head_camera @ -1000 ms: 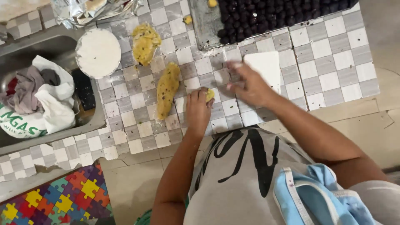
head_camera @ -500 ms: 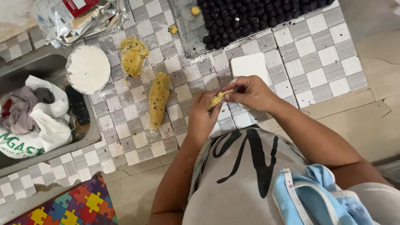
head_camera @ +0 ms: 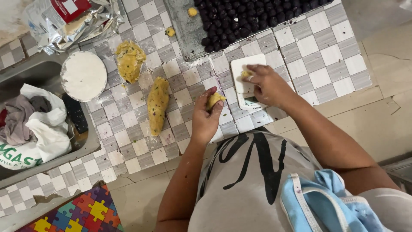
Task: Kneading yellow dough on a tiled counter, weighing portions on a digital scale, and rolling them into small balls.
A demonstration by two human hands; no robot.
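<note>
Checkered counter (head_camera: 326,56) carries a white scale (head_camera: 246,81). Right of the long dough log (head_camera: 157,105), a small dough lump (head_camera: 213,100) is clasped by the left hand (head_camera: 206,118); a smaller bit (head_camera: 245,74) is pinched on the scale by the right hand (head_camera: 268,86).

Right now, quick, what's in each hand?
Left hand: closed around a yellow dough piece.
Right hand: fingers pinching a small dough bit over the white scale.
</note>
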